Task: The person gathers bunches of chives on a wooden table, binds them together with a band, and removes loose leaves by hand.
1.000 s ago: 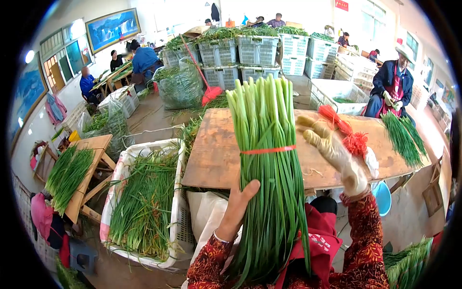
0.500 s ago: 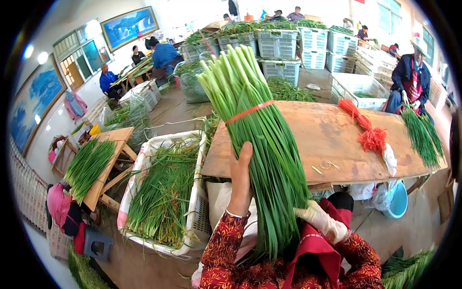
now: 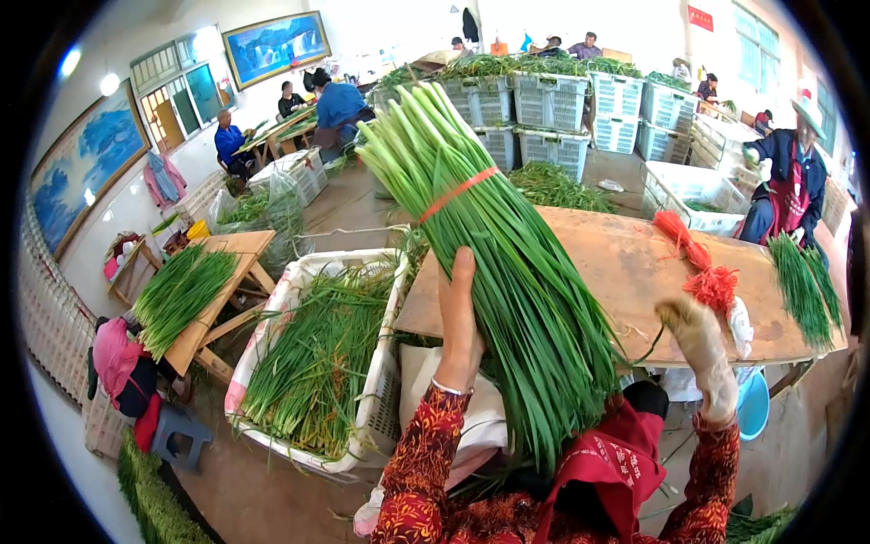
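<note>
My left hand [image 3: 460, 317] is wrapped round a thick bundle of garlic chives [image 3: 544, 317], tilted with its pale stem ends up and left. A red band [image 3: 458, 194] circles the bundle above my thumb. The leaf tips hang down toward my lap and the red apron [image 3: 609, 462]. My right hand [image 3: 705, 354], in a pale glove, is off to the right of the bundle. A single green chive leaf [image 3: 652, 349] runs from its pinched fingers back toward the bundle's side.
Before me stands a wooden table [image 3: 589, 249] with red ties [image 3: 709, 276] and more chives [image 3: 802, 288]. A white basket of loose chives [image 3: 390, 354] is at my left. A blue bucket [image 3: 752, 405] sits below the table. One person [image 3: 788, 181] sits at right; stacked crates [image 3: 550, 102] stand behind.
My right hand has moved from the lower leaves up and right, drawing a leaf outward. The bundle in my left hand leans further left at the top.
</note>
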A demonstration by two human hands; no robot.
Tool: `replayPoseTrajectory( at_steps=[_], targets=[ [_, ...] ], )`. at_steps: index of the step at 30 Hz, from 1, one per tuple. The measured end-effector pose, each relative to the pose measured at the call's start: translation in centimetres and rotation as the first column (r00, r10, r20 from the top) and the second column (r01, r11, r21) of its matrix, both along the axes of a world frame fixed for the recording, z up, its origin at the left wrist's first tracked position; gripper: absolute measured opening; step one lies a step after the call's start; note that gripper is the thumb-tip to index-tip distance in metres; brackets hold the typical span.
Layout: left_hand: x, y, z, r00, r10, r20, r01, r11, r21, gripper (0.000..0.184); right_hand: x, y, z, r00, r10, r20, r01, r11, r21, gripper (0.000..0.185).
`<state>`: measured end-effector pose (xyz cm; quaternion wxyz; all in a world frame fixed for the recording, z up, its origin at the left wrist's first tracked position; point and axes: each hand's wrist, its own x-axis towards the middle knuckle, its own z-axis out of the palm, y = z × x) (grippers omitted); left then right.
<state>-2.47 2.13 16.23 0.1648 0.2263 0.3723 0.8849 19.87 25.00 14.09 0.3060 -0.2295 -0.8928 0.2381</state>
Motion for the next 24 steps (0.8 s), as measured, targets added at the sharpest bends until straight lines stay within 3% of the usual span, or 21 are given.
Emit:
replayPoseTrajectory(
  at_steps=[1,3,4,5,7,10,16,18,19,21,24],
  targets=[
    [-0.2,0.5,-1.1,1.0,-0.019,0.013,0.02,1.0,-0.016,0.057,-1.4,-1.5,3.2,0.989,0.075,-0.128,-0.078,0.997,-0.018,0.016],
    [1.1,0.9,-2.0,0.999,-0.035,0.02,0.035,0.999,-0.022,0.057,-3.8,-5.8,10.0,0.936,0.263,-0.233,-0.209,0.95,0.233,0.016],
    [1.6,1.2,-2.4,0.999,-0.044,0.025,0.045,0.999,-0.025,0.057,-5.0,-7.0,11.8,0.883,0.385,-0.268,-0.322,0.913,0.25,0.018],
    [1.8,1.5,-3.2,0.999,-0.041,0.015,0.042,0.998,-0.049,0.057,-7.0,-7.3,12.7,0.818,0.492,-0.298,-0.362,0.844,0.396,0.018],
    [3.4,1.3,-3.0,0.995,-0.094,0.018,0.095,0.994,-0.05,0.057,-9.5,-8.8,14.9,0.872,0.468,-0.143,-0.288,0.727,0.624,0.019],
    [4.7,1.1,-3.0,0.985,-0.168,0.049,0.17,0.985,-0.042,0.059,-12.3,-9.0,16.2,0.912,0.402,0.084,-0.339,0.62,0.707,0.018],
    [5.2,0.8,-3.1,0.968,-0.24,0.065,0.245,0.967,-0.076,0.063,-13.4,-8.3,17.3,0.879,0.438,0.185,-0.33,0.281,0.901,0.015],
    [5.2,0.7,-3.2,0.973,-0.229,0.029,0.231,0.969,-0.084,0.065,-14.1,-7.7,16.8,0.857,0.473,0.203,-0.414,0.4,0.818,0.019],
    [5.2,0.7,-3.3,0.974,-0.224,0.025,0.226,0.969,-0.097,0.067,-14.2,-7.2,16.8,0.853,0.48,0.204,-0.395,0.339,0.854,0.019],
    [5.2,0.6,-3.7,0.978,-0.21,0.013,0.21,0.97,-0.121,0.07,-14.3,-7.4,17.2,0.864,0.423,0.272,-0.464,0.464,0.754,0.02],
    [5.4,0.1,-3.5,0.972,-0.236,-0.011,0.233,0.965,-0.12,0.075,-14.3,-6.5,17.1,0.922,0.275,0.272,-0.307,0.092,0.947,0.02]
  ],
)
